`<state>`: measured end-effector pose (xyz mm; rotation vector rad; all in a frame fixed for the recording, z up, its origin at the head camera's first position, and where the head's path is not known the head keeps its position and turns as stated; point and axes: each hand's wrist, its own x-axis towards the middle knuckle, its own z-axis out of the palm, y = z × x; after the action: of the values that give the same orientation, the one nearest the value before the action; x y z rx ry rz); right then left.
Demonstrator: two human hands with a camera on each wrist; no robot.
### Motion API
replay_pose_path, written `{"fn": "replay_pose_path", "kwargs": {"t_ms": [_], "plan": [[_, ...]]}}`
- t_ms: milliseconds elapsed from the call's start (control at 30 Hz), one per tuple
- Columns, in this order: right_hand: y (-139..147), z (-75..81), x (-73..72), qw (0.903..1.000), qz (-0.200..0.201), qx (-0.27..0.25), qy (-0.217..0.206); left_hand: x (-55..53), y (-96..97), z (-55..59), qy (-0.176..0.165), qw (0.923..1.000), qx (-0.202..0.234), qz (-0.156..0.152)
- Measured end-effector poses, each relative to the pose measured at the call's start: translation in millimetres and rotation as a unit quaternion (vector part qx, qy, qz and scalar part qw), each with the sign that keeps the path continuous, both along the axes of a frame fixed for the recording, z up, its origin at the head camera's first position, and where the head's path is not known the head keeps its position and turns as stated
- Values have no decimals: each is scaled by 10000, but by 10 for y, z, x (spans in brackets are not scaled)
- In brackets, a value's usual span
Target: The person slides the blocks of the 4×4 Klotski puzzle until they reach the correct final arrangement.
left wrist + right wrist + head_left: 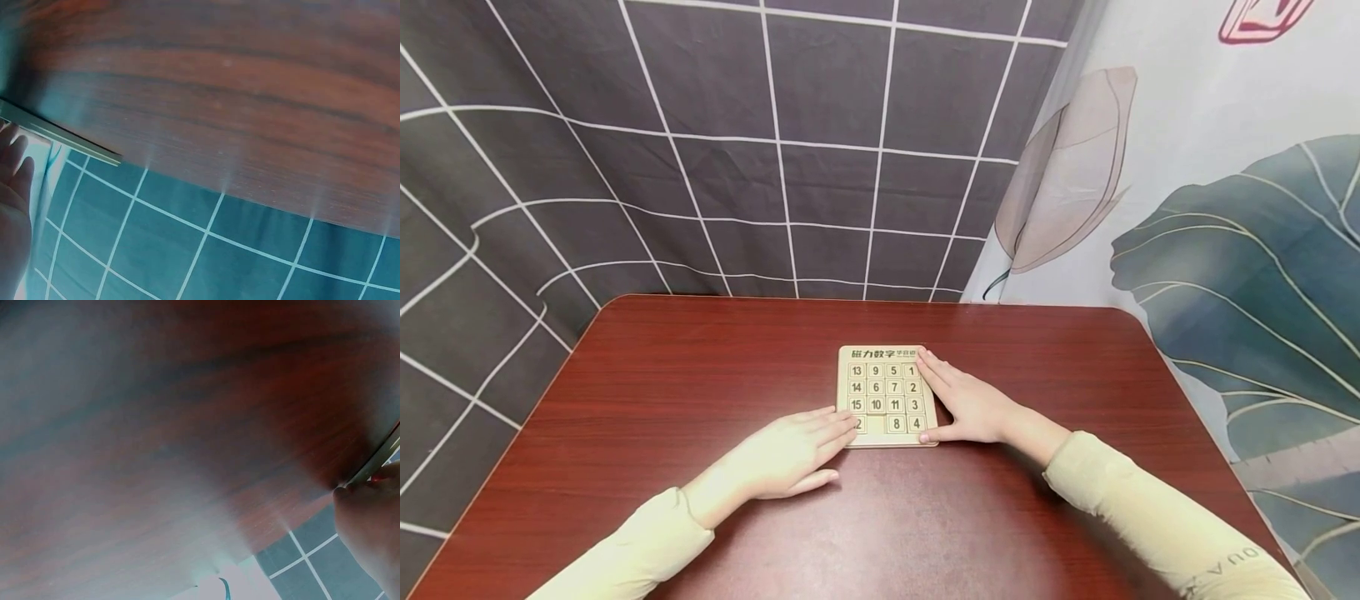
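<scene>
A pale number sliding puzzle (843, 379) lies flat on the table, with dark characters along its top border. Its numbered square tiles (894, 387) fill rows, and a bare slot shows in the bottom row, second from the left. My left hand (782, 454) stretches straight fingers onto the lower left corner, partly covering the tile there. Along the right side, my right hand (973, 408) spreads its fingertips to the upper right edge and its thumb to the lower right corner. Both wrist views catch the board's thin edge (62, 134) beside the fingers.
The reddish-brown wooden table (700, 367) has rounded far corners. Behind it hangs a dark grey curtain (827, 92) with white grid lines. A white cloth with large leaf prints (1247, 250) hangs at the right.
</scene>
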<state>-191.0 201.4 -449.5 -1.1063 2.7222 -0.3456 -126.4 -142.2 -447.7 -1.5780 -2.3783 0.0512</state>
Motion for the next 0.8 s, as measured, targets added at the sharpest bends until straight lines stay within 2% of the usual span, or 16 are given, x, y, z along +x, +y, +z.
{"fn": "replay_pose_path", "kwargs": {"t_ms": [133, 300, 533, 667, 800], "plan": [[4, 1, 3, 10000, -3, -26, -3, -20, 79, 26, -39, 10000, 23, -31], [5, -3, -2, 10000, 5, -16, 38, -66, 267, 43, -159, 9998, -65, -26], [-3, -7, -1, 10000, 50, -33, 65, -119, 492, 8, -361, 9985, -402, -2], [3, -2, 6, 9999, 59, -47, 92, -126, 490, -40, -359, 9981, -498, 66], [4, 4, 5, 10000, 42, -54, 70, -108, 395, -58, -371, 9984, -391, 156]]}}
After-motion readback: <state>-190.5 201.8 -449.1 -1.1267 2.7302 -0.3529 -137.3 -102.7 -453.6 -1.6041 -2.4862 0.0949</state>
